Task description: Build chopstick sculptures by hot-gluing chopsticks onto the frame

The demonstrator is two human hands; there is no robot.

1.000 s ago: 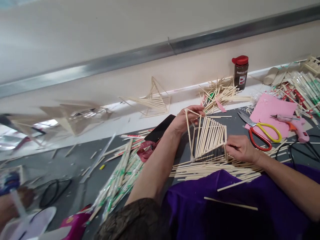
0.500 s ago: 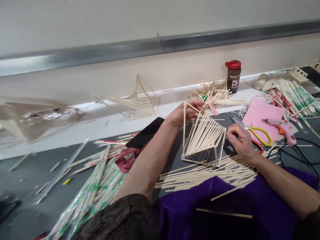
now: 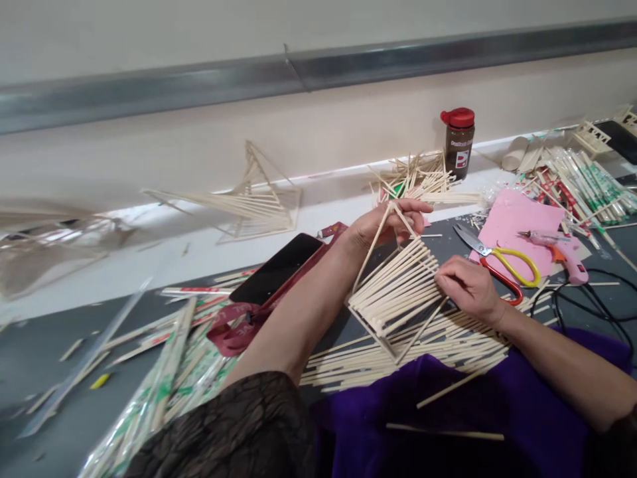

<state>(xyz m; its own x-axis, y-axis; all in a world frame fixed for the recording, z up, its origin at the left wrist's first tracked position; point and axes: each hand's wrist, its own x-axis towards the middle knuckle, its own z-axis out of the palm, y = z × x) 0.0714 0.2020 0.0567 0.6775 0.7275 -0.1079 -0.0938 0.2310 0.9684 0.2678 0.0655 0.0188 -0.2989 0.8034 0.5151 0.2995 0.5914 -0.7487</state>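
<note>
A wooden-stick model (image 3: pixel 398 282), a see-through frame with a slanting row of close-set sticks, is held tilted above the table. My left hand (image 3: pixel 391 222) reaches around its far side and grips it near the top corner; some fingers extend past the sticks and the thumb is partly hidden. At the model's right edge, my right hand (image 3: pixel 470 289) is closed, thumb and forefinger pinched on the stick ends. Loose wooden sticks (image 3: pixel 348 368) lie beneath the model, beside a purple cloth (image 3: pixel 368 411) in front of me.
Scissors (image 3: pixel 497 255) and a pink glue gun (image 3: pixel 562 255) rest on pink sheets (image 3: pixel 512 216) at right, with a black cord nearby. A red-lidded bottle (image 3: pixel 458 143) stands behind. Left are a phone (image 3: pixel 279 269), packaged sticks (image 3: pixel 164 385) and another stick model (image 3: pixel 259 206) by the wall.
The stick model has turned and tilted, its slatted face now toward me and its lower corner nearer. My right hand has shifted slightly left and down along with it. The view has swung a little right.
</note>
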